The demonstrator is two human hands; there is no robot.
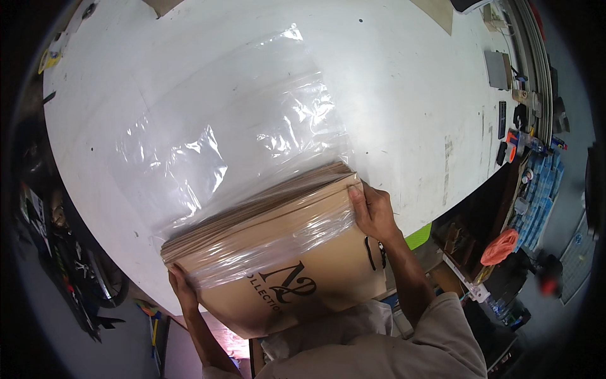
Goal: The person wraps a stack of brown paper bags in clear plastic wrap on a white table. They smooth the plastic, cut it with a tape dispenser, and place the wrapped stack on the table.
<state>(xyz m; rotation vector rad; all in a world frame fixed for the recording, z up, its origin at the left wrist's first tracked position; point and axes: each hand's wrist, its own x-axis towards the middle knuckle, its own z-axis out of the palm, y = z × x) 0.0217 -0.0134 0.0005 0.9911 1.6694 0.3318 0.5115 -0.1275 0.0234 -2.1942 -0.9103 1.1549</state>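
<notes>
A thick stack of brown paper bags [338, 268] leans against the table's near edge, its folded ends on the tabletop. The front bag bears black print, and a black cord handle [371, 254] hangs at its right side. Clear plastic film [208, 158], apparently a large bag, wraps the stack's upper part and spreads flat and wrinkled beyond it. My left hand [184, 289] is closed on the stack's left corner, thumb on the front. At the upper right corner, my right hand [374, 211] grips the stack and plastic, thumb in front. The fingers behind the stack are hidden.
The white table [404, 107] curves away on both sides. Along its right edge lie a grey block [497, 69], dark small items and an orange-handled tool [512, 146]. A bright green piece [418, 236] shows below the right edge. A bicycle [95, 278] stands at the left.
</notes>
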